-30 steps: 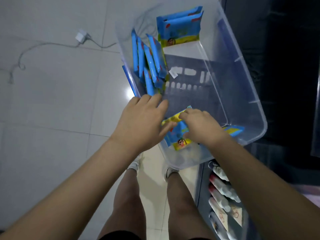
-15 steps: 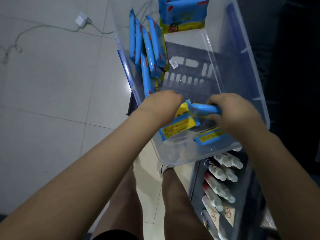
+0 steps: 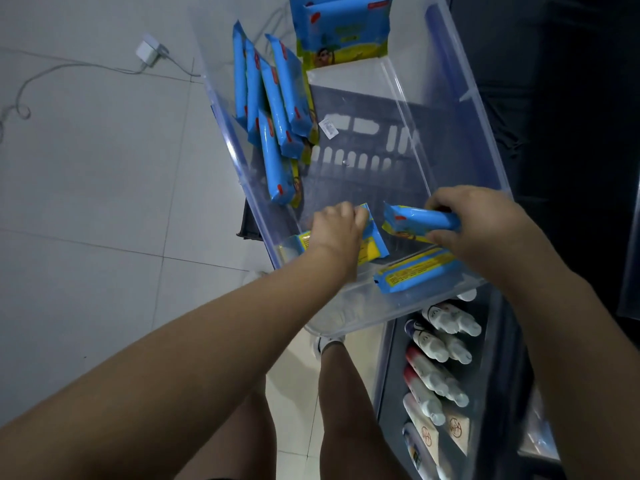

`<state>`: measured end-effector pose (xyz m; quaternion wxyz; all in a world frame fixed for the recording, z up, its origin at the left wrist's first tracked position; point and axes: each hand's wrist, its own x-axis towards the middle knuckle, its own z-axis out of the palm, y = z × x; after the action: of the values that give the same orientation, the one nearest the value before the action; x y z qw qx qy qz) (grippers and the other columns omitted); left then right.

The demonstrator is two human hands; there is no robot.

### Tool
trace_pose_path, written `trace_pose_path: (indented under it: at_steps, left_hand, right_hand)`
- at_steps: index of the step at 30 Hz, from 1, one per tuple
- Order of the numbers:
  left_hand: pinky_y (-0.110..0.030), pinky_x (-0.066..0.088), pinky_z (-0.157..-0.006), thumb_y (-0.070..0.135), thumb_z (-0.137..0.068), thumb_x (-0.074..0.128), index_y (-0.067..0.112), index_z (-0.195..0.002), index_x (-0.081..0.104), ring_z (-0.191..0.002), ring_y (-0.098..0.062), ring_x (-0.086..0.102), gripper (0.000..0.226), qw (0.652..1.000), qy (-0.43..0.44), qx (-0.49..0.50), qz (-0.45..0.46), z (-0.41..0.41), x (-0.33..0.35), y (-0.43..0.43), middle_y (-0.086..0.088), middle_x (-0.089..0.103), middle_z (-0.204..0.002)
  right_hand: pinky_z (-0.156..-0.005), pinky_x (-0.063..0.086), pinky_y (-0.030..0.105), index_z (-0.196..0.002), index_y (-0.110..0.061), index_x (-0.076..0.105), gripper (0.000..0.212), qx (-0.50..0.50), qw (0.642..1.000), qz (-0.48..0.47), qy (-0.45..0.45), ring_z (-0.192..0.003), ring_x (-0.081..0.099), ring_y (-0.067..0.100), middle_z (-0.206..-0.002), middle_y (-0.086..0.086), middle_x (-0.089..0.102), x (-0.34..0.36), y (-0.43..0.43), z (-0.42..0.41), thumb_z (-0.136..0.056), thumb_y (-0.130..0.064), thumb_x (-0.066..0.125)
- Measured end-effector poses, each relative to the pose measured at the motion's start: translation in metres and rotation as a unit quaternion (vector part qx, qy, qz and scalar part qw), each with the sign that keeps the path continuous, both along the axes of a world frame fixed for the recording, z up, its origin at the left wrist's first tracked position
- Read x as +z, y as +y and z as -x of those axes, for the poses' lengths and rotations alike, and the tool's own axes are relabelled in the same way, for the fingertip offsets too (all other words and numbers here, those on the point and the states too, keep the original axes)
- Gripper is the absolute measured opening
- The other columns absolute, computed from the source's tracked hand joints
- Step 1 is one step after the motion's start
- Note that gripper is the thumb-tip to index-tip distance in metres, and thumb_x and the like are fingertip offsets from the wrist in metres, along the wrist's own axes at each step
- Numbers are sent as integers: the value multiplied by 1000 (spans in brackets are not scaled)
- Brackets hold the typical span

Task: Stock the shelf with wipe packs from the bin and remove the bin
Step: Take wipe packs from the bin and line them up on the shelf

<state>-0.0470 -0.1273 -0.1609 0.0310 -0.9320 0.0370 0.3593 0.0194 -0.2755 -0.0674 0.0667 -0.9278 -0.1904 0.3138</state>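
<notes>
A clear plastic bin stands in front of me on a dark crate. Inside its near end my left hand grips a blue and yellow wipe pack. My right hand holds a second blue wipe pack lifted a little above the bin floor. A third pack lies flat below it by the near wall. Several blue packs lean on edge against the bin's left wall. Two more packs stand at the far end.
A lower shelf at the bottom right holds rows of white bottles. A white charger and cable lie on the tiled floor to the left. My legs and shoes are below the bin. Dark shelving fills the right side.
Both hands took hold of packs at the near end of the bin. The right hand has since lifted its pack and drawn it to the right, away from the left hand's pack.
</notes>
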Motion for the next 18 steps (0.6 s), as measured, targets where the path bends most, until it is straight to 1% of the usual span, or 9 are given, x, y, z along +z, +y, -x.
trace_pose_path:
  at_steps: [1, 2, 4, 6, 8, 11, 14, 16, 18]
  left_hand:
    - [-39, 46, -77, 47, -74, 69, 4, -136, 19, -105, -30, 52, 90, 999, 1, -13, -38, 6, -5, -4, -13, 40, -124]
    - [-41, 47, -77, 47, -74, 69, 2, -137, 15, -106, -33, 52, 95, 998, -1, -16, -58, 10, -9, -6, -15, 39, -126]
    - [-44, 47, -80, 41, -77, 70, 4, -140, 10, -107, -36, 51, 95, 999, -1, -4, -49, 13, -13, -3, -17, 36, -129]
    - [-45, 47, -84, 42, -71, 75, 8, -139, 11, -109, -35, 50, 100, 1000, 0, 16, -27, 11, -13, 7, -14, 37, -126]
    - [-44, 46, -86, 39, -67, 77, 10, -135, 19, -110, -32, 48, 94, 999, -6, 34, -21, 7, -11, 17, -12, 39, -124]
    - [-41, 43, -90, 28, -70, 75, 12, -131, 27, -116, -30, 43, 79, 999, -13, 52, 0, -6, -7, 28, -11, 39, -126]
    - [-42, 37, -98, 25, -71, 75, 12, -134, 28, -121, -30, 39, 79, 999, -38, 28, 18, -21, -4, 34, -12, 38, -129]
    - [-39, 37, -97, 26, -71, 74, 12, -133, 28, -120, -29, 37, 79, 998, -68, 1, 9, -25, -4, 32, -11, 38, -128]
    - [-37, 41, -91, 20, -69, 74, 11, -132, 27, -120, -29, 35, 80, 995, -91, 36, 31, -26, -4, 30, -10, 37, -128]
  right_hand:
    - [-76, 41, 34, -97, -22, 59, 18, -3, 1000, -8, -1, -92, 50, 19, -93, -2, 57, -1, -1, 0, -82, -18, 68]
    - [-75, 40, 33, -97, -22, 59, 17, -7, 1000, -14, -2, -92, 49, 19, -93, -3, 56, -1, -2, 1, -82, -18, 68]
    - [-73, 36, 31, -97, -22, 59, 18, -11, 1000, -27, -5, -92, 49, 18, -93, -3, 56, -2, -4, 1, -82, -18, 68]
    - [-73, 36, 31, -97, -22, 60, 19, -10, 999, -33, -8, -92, 49, 19, -91, -4, 56, -4, -7, 1, -81, -18, 69]
    - [-74, 38, 32, -96, -23, 60, 19, -5, 999, -33, -14, -91, 49, 19, -90, -5, 55, -5, -11, 1, -80, -19, 70]
    - [-74, 38, 33, -95, -21, 60, 19, -3, 999, -36, -19, -91, 48, 19, -87, -5, 53, -7, -13, 3, -80, -18, 70]
    - [-71, 33, 30, -91, -22, 61, 17, -13, 998, -63, -15, -88, 48, 17, -85, -6, 54, -7, -15, 6, -78, -17, 71]
    - [-72, 34, 30, -89, -22, 61, 17, -21, 997, -79, -7, -87, 47, 15, -85, -8, 55, -7, -15, 9, -77, -17, 72]
    - [-74, 38, 32, -88, -22, 61, 17, -23, 996, -83, -4, -88, 47, 14, -86, -8, 55, -6, -15, 12, -76, -16, 71]
